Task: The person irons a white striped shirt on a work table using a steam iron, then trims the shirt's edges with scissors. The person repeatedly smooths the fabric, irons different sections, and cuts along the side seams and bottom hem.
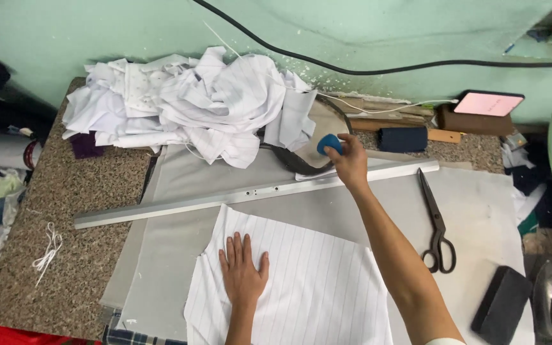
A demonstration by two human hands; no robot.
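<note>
My left hand (243,268) lies flat, fingers spread, on a white pinstriped fabric piece (301,287) near the front of the table. My right hand (348,160) reaches far forward and pinches a small blue chalk piece (328,143) above a dark curved template (301,163). A long metal straightedge (225,198) lies across the grey cloth pad (174,236) between the two hands.
A heap of white fabric pieces (186,102) sits at the back left. Black scissors (436,223) and a black block (501,305) lie at the right. A phone with a lit pink screen (488,102), a dark roll (402,138), a black cable (365,69) and the speckled stone tabletop (65,255) surround them.
</note>
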